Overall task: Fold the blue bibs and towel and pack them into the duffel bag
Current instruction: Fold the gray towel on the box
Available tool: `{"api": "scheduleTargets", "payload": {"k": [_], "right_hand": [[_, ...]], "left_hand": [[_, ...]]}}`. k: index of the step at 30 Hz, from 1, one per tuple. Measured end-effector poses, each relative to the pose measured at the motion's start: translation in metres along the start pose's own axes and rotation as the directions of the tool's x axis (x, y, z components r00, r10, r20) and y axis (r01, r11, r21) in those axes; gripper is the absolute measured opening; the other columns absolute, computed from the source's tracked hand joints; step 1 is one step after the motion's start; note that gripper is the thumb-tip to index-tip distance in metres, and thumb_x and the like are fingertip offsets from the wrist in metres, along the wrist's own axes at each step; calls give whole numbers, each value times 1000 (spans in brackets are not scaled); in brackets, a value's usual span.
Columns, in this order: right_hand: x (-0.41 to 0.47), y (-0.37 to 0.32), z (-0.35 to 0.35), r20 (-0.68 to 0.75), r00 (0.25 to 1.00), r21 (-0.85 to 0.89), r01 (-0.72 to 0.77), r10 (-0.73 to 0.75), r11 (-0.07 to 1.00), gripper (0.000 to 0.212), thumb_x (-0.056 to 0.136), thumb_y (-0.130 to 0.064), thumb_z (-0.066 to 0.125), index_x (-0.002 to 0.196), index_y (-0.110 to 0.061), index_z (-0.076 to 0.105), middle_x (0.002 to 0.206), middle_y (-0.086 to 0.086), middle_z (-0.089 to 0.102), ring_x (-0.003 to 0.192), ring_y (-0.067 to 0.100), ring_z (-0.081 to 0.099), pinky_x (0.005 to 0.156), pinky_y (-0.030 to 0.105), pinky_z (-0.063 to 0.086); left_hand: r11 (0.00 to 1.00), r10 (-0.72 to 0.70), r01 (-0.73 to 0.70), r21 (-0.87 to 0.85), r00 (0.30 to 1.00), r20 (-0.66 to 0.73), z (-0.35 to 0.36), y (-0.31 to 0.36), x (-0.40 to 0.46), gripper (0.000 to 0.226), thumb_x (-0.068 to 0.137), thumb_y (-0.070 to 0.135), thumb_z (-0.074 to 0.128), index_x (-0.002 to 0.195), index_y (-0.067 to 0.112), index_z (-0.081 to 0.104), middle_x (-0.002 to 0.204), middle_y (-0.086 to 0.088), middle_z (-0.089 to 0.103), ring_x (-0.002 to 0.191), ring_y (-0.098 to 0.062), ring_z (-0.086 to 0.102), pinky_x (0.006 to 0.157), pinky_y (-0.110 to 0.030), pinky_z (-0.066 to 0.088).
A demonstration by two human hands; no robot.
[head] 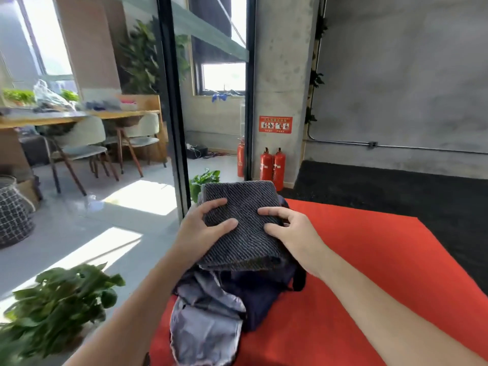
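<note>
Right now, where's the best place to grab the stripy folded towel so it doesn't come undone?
Grab the folded towel by its two long side edges, one hand from each side, thumbs on top, as the left hand and right hand do now. It lies flat in layers, so pinching the edges probably keeps them together.

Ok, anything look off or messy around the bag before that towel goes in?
One thing: pale grey-blue fabric spills crumpled out of the duffel bag at its near-left side onto the red surface, not folded flat. The folded towel, held by left hand and right hand, looks neat.
</note>
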State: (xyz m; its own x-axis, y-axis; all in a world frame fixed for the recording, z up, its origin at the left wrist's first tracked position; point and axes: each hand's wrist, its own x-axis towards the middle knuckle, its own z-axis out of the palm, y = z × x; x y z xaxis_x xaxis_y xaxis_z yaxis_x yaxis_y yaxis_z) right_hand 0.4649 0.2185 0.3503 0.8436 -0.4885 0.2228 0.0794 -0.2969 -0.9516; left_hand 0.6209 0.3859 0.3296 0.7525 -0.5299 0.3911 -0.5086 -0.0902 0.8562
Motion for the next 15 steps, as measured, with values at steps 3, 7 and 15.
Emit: {"api": "scheduleTargets", "payload": {"k": [3, 7, 15], "right_hand": [[44, -9, 23, 6, 1000, -7, -10, 10, 1000, 33, 93, -2, 65, 122, -17, 71, 114, 0, 71, 100, 11, 70, 90, 23, 56], [98, 0, 40, -45, 997, -33, -62, 60, 998, 34, 93, -6, 66, 124, -18, 69, 115, 3, 72, 102, 14, 71, 97, 36, 56], [126, 41, 22, -13, 985, -817, -110, 172, 567, 41, 94, -36, 64, 130, -21, 53, 120, 5, 66, 112, 25, 62, 90, 33, 47]], "left_hand": [[988, -18, 8, 154, 998, 62, -31, -2, 47, 69, 61, 65, 84, 125, 47, 64, 132, 5, 52, 120, -14, 58, 106, -38, 48], [960, -36, -5, 281, 989, 141, -41, -6, 108, 68, 69, 56, 84, 131, 45, 60, 133, 3, 48, 120, -16, 54, 107, -35, 44], [850, -236, -82, 520, 824, 515, 10, -66, 150, 67, 84, 39, 79, 144, 35, 50, 139, 2, 47, 126, -20, 48, 107, -35, 40]]}}
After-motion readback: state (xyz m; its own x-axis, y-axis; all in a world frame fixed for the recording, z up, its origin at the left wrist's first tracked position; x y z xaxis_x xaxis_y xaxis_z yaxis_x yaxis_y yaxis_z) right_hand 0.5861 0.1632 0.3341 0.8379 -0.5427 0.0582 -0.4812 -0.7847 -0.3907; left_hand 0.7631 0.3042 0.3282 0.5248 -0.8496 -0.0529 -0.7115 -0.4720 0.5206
